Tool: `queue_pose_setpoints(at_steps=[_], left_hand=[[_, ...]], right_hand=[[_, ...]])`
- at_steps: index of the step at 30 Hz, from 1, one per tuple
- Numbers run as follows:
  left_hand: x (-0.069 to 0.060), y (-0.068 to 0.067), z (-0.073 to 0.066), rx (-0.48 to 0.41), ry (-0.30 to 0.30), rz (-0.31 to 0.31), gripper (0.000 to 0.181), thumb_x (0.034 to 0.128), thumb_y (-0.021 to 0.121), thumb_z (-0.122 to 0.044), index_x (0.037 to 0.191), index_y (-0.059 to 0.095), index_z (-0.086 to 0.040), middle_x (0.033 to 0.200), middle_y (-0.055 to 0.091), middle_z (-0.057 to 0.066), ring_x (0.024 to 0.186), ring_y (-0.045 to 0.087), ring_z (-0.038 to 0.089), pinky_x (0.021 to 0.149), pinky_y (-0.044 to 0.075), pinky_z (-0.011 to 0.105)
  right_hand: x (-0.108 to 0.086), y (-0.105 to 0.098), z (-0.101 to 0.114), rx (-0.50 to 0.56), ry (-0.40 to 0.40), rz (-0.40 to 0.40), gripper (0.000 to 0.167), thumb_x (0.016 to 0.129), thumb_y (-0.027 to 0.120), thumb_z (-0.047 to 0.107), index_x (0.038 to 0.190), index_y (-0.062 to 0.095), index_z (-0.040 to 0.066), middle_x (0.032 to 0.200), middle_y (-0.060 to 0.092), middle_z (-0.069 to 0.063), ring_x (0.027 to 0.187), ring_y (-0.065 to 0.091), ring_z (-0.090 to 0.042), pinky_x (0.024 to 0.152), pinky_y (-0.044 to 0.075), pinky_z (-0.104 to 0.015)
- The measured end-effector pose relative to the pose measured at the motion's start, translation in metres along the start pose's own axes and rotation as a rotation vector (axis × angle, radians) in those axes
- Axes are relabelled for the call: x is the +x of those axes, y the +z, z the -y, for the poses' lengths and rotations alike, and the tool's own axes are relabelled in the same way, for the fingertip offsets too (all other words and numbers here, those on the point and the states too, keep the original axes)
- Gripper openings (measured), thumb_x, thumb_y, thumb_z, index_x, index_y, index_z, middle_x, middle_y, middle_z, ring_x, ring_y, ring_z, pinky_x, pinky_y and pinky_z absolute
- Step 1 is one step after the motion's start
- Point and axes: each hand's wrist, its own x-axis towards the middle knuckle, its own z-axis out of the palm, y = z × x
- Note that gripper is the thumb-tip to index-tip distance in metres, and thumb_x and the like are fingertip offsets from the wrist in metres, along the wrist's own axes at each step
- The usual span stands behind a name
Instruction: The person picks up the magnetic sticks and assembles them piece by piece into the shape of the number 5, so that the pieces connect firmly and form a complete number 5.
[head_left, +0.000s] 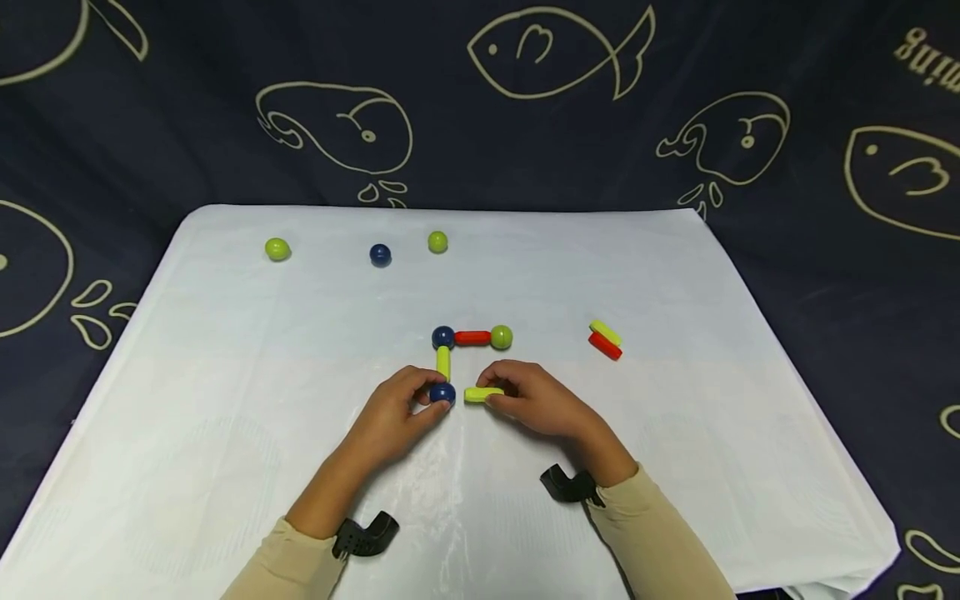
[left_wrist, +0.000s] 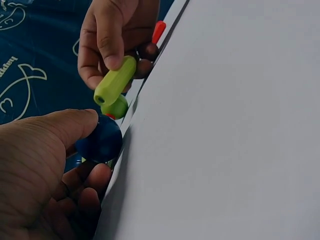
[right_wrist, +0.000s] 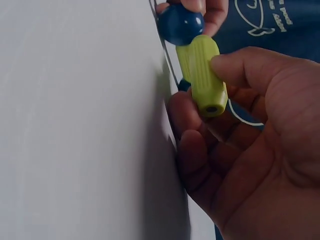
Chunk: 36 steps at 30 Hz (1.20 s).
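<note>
My left hand pinches a dark blue ball between thumb and fingers. From that ball a yellow-green rod runs away from me to a second blue ball. A red rod joins this one to a green ball on its right. My right hand holds a loose yellow-green rod between thumb and fingers. In the head view the rod lies level, its free end a small gap to the right of the near blue ball. A dark hole shows in the rod's end.
At the back of the white table are a green ball, a blue ball and another green ball. To the right, a yellow-green rod lies against a red rod. A dark patterned cloth hangs behind.
</note>
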Motion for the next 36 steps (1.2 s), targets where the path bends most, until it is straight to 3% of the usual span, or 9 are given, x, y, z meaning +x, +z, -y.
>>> queue_pose_setpoints(at_steps=[8,25,36], left_hand=[[0.001,0.000,0.002,0.004,0.005,0.003,0.028,0.0887,0.076,-0.017,0.113,0.067,-0.006,0.098,0.061,-0.001,0.083,0.058,0.015,0.072,0.048,0.030],[0.002,-0.001,0.001,0.026,0.029,-0.008,0.028,0.0881,0.077,-0.017,0.112,0.067,-0.007,0.095,0.061,-0.001,0.082,0.057,0.015,0.070,0.047,0.030],[0.000,0.001,0.002,0.020,0.013,0.003,0.029,0.0882,0.077,-0.018,0.114,0.067,-0.007,0.096,0.061,-0.002,0.082,0.057,0.014,0.070,0.047,0.030]], right_hand=[[0.007,0.006,-0.002,-0.011,-0.044,-0.018,0.014,0.095,0.066,0.009,0.108,0.067,0.012,0.094,0.062,0.006,0.078,0.054,-0.012,0.071,0.047,-0.029],[0.008,0.006,0.002,-0.016,-0.004,-0.040,0.012,0.094,0.066,0.010,0.106,0.067,0.013,0.089,0.061,0.006,0.076,0.054,-0.013,0.069,0.046,-0.030],[0.009,-0.014,0.002,-0.005,0.045,-0.054,0.016,0.097,0.064,0.014,0.111,0.066,0.007,0.100,0.065,0.001,0.085,0.061,-0.014,0.076,0.051,-0.033]])
